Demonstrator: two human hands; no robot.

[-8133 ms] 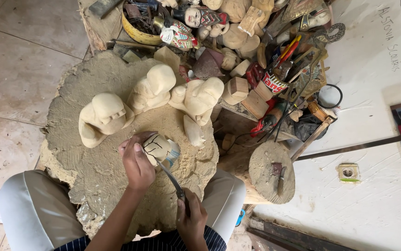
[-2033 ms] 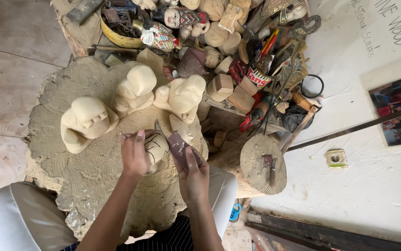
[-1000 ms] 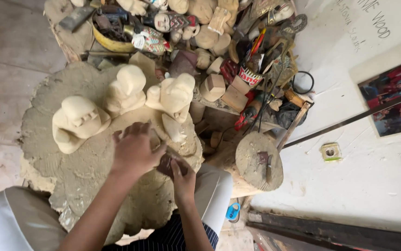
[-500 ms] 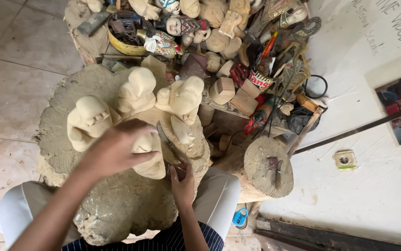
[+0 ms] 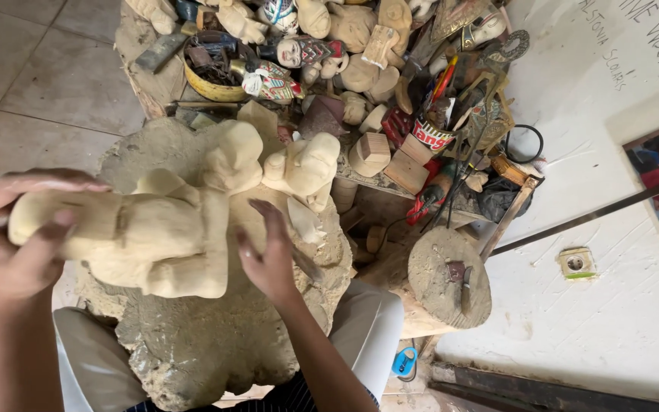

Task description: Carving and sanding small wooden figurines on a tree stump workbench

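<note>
Pale, roughly shaped wooden figure carving [image 5: 154, 240] sits lifted above the sawdust-caked stump [image 5: 215, 351], left hand [image 5: 20, 240] clamped round one end, right hand [image 5: 268, 255] spread flat against it. Surfaces remain blocky and unpainted; detailing looks undone.

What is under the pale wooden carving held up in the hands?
Under the carving lies a rough stump block with two similar figures standing on it. The left hand grips the carving; the right hand touches it. The block's left part is hidden.
</note>
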